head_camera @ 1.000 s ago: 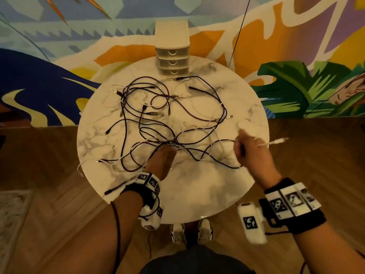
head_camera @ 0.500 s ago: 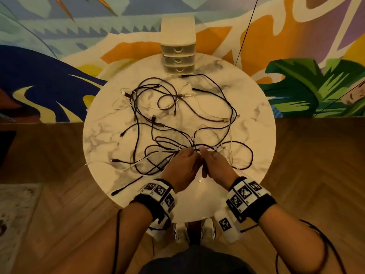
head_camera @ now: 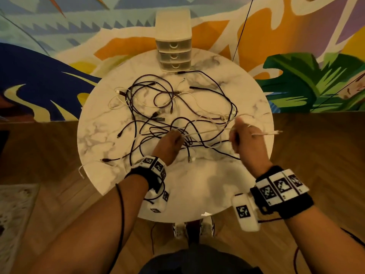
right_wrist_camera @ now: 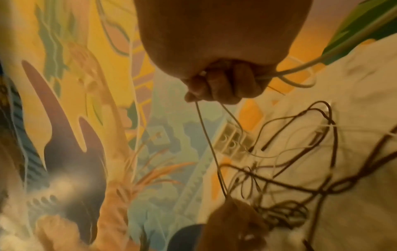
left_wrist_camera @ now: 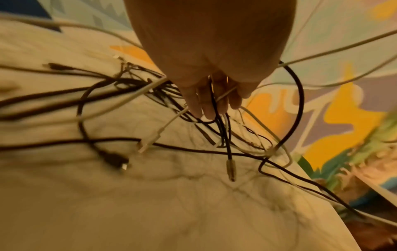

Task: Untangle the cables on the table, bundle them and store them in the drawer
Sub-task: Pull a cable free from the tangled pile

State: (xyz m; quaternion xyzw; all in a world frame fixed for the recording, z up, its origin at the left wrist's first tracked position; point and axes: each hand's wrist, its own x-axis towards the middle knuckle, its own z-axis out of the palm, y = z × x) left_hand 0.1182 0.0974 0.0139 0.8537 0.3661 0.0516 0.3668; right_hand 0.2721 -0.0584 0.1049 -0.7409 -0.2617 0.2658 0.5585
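Across the middle of the head view, a tangle of black and white cables (head_camera: 177, 115) sprawls over the round marbled surface (head_camera: 197, 184). At the top centre, against the painted wall, a small three-drawer unit (head_camera: 173, 48) stands at the far edge of the surface, all three drawers shut, with the nearest cable end lying just in front of it.

The left hand (head_camera: 169, 143), just below the frame's centre, is down in the knot; in the left wrist view its fingers (left_wrist_camera: 206, 101) point down with a black strand and a white strand threaded between them, pinched there. The right hand (head_camera: 246, 139), at centre right, is closed in a fist around a white cable (head_camera: 264, 133), whose plug end sticks out toward the right edge of the frame, past the rim of the surface. In the right wrist view, thin strands hang down from that fist (right_wrist_camera: 217, 86) toward the pile. A taut pale strand runs between the two hands.

Several plug ends lie loose on the surface near the left hand. At the left rim, one white cable end (head_camera: 81, 171) droops over the edge.
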